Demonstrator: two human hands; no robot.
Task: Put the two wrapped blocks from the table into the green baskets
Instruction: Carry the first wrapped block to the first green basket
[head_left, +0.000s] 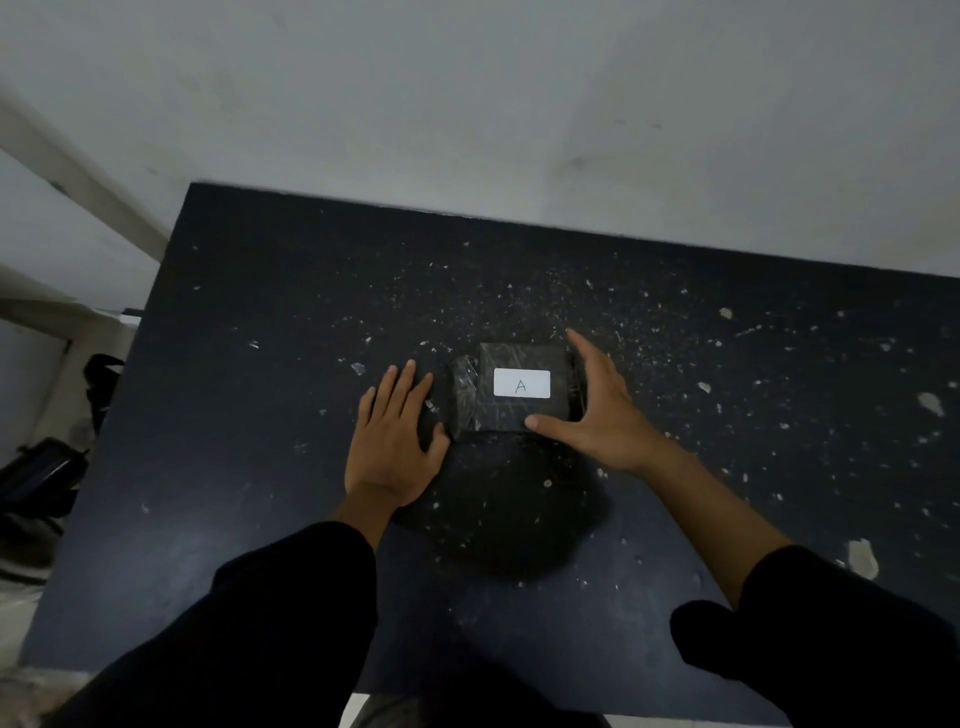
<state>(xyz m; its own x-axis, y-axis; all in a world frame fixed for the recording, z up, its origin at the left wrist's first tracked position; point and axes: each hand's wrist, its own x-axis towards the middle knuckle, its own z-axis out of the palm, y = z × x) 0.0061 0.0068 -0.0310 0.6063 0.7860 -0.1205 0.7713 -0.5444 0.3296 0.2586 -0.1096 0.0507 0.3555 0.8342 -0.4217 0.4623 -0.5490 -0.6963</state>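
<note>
One block seen: we spot a dark wrapped block (511, 387) near the middle of the table (270, 312), no second block or baskets in our view.
Label: white label (521, 383) on the block's top face, letter A on it.
Wrap: shiny film bunched at the block's left end.
Left hand (392, 441): palm down, flat on the table just left of the block; fingers close together pointing far, thumb stuck out toward the block's near-left corner, touching or not we cannot tell.
Right hand (597, 400): cupped round the block's right end; fingers along the far-right side, thumb tip on the near edge; wide spread, block not lifted as far as we see.
Sleeves: dark, both arms.
Table: dark top, pale flecks and chips (862, 558) scattered, more to the right.
Far side: pale wall (467, 93).
Left edge: dark bag-like things (41, 473) on the floor, unclear.
</note>
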